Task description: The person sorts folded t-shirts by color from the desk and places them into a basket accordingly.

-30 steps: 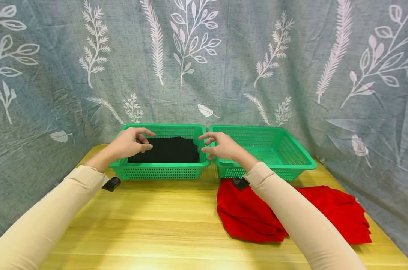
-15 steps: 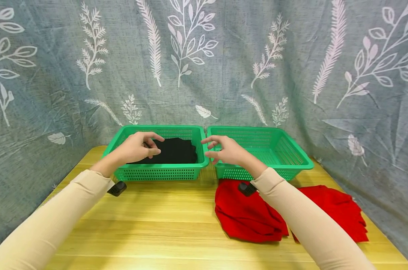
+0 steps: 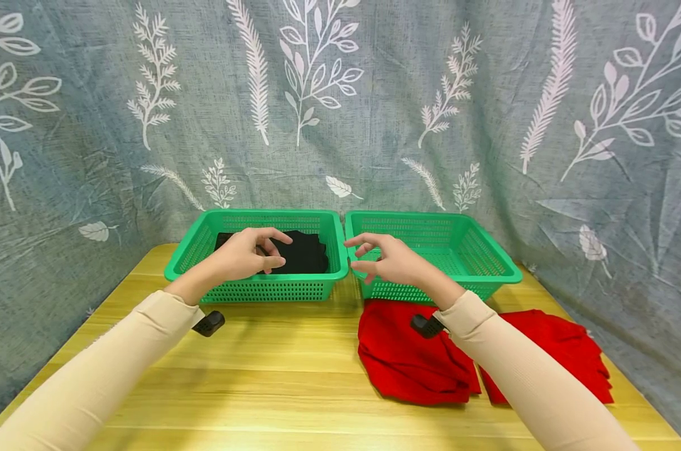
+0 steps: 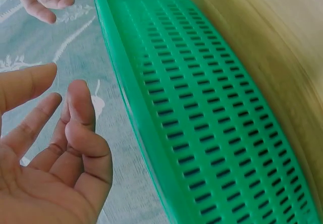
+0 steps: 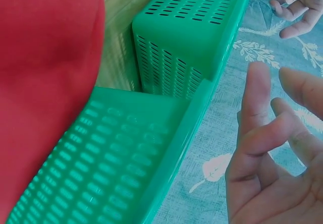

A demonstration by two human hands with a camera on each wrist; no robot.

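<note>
Over the front rim of the left green basket (image 3: 267,289) hangs my left hand (image 3: 250,254), its fingers loosely bent with nothing between them. Folded black cloth (image 3: 303,250) lies inside that basket, partly behind this hand. My right hand (image 3: 392,258) hovers above the front left corner of the right green basket (image 3: 430,219), fingers relaxed and holding nothing. No cloth shows in the right basket. In the left wrist view the left hand (image 4: 55,158) is apart from the basket wall (image 4: 202,108); the right wrist view shows the right hand (image 5: 277,153) likewise apart from the rim.
Two red cloths lie on the wooden table (image 3: 250,376) in front of the right basket: a bunched one (image 3: 413,369) and another (image 3: 560,351) partly under the right forearm. A grey patterned curtain (image 3: 374,156) hangs behind the baskets, which stand side by side.
My left hand has moved right over the black cloth, and my right hand has drifted slightly right. Both come a little lower and nearer me. The cloths and baskets stay put.
</note>
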